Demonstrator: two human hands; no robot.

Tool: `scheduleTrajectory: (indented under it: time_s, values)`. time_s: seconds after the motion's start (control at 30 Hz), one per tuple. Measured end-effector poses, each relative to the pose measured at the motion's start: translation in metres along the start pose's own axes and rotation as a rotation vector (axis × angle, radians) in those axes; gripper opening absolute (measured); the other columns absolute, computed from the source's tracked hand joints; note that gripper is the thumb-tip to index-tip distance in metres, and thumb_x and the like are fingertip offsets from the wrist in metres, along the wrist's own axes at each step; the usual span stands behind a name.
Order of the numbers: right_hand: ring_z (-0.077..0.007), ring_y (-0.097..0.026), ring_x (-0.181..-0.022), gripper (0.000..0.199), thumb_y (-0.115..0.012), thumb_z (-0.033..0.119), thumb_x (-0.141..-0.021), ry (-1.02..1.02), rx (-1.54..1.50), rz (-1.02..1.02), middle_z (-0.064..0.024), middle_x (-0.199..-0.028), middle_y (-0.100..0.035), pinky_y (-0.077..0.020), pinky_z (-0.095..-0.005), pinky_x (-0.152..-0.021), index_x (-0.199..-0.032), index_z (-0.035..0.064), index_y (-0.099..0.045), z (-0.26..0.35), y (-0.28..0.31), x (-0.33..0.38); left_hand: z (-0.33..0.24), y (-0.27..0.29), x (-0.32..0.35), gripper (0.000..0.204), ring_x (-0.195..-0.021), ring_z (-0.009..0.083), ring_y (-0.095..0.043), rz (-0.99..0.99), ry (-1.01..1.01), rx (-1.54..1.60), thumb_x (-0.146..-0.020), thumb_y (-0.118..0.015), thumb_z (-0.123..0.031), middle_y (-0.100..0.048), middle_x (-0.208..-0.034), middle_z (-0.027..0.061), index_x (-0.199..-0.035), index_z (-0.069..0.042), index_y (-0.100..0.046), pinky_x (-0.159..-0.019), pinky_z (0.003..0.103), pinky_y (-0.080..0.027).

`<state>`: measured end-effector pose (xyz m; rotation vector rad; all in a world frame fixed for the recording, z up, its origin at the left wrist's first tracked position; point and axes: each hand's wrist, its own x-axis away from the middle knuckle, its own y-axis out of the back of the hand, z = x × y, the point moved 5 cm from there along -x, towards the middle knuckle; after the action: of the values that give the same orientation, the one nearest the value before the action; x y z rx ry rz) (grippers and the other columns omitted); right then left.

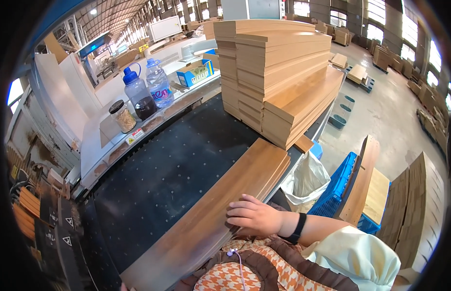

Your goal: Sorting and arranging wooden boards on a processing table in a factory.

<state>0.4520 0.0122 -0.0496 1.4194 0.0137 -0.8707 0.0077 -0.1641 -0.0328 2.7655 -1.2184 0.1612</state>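
Note:
A short stack of long brown wooden boards lies slantwise along the near edge of a black table dotted with small holes. Flat across the top board's near edge rests my right hand, its fingers stretched out and slightly apart. Only a sliver of my left hand shows at the boards' lower-left end, so its grip is hidden. Beyond the far end of the boards rises a tall pile of wooden boards with grooved ends.
Behind the table, a ledge holds a lidded jar, a blue-capped bottle, a clear water bottle and a blue carton. To the right are a white sack, a blue crate and stacked boards.

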Motion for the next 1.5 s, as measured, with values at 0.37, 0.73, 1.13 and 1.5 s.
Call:
scheduleTrajectory:
  time_s: [0.37,0.73,1.13,1.5]
  values:
    - [-0.0310,-0.056,-0.091,0.026,-0.066,0.020,-0.080,-0.962,0.342,-0.728,-0.0140,-0.094,-0.059,-0.0445,-0.0376,-0.079,-0.098,0.0033,-0.058,-0.180,0.049,0.154,0.034,-0.033,0.009,0.064,-0.104,0.0251,-0.050,0.102,0.173,-0.482,-0.091,-0.054,-0.037,-0.052,-0.120,0.0169,-0.133,0.008,-0.035,-0.086,0.033,-0.042]
    - [-0.0325,-0.063,-0.082,0.039,-0.055,0.039,-0.083,-1.342,-0.021,-0.405,-0.0180,-0.081,-0.065,-0.0484,-0.0389,-0.072,-0.086,0.0013,-0.063,-0.186,0.038,0.098,0.040,-0.019,-0.034,0.064,-0.108,0.0258,-0.050,0.015,0.178,-0.360,-0.089,-0.060,-0.028,-0.051,-0.124,0.0174,-0.134,0.008,-0.034,-0.091,0.035,-0.042]
    - [-0.0223,-0.057,-0.101,0.050,-0.071,0.020,-0.075,-1.125,-0.739,-0.304,-0.0124,-0.109,-0.062,-0.0447,-0.0302,-0.086,-0.119,0.0009,-0.055,-0.213,-0.011,0.058,0.103,0.065,-0.144,0.043,-0.117,0.0211,-0.047,0.060,-0.032,0.321,-0.089,-0.052,-0.026,-0.054,-0.124,0.0072,-0.126,-0.005,-0.049,-0.099,0.036,-0.033]
    - [-0.0206,-0.058,-0.085,0.038,-0.075,0.002,-0.063,-0.921,-0.424,0.091,-0.0084,-0.093,-0.062,-0.0470,-0.0313,-0.078,-0.099,0.0006,-0.062,-0.234,-0.029,0.021,0.084,0.053,-0.108,0.072,-0.121,0.0193,-0.044,0.065,-0.186,-0.262,-0.064,-0.051,0.015,-0.052,-0.126,0.0082,-0.133,-0.005,-0.040,-0.104,0.032,-0.031]
